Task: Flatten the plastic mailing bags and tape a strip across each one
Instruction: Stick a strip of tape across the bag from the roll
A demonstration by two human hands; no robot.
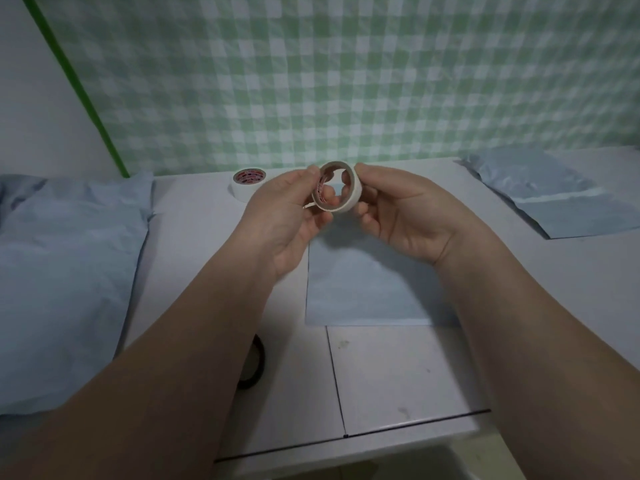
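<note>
Forearm (pixel 187 348) half-covers black roll (pixel 257 365); hands (pixel 282 220) (pixel 405 216) grip white tape (pixel 349 199).

My left hand (pixel 287 209): raised, palm turned inward; thumb and fingers pinch the left rim of the tape roll (pixel 341 199)
My right hand (pixel 405 216): palm inward; thumb on top; fingers curled round the roll's right side
My forearms (pixel 194 341): bare; converging forward

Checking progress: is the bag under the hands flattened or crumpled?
Flattened: the bag lies spread smooth on the table, its visible edges straight.
</note>
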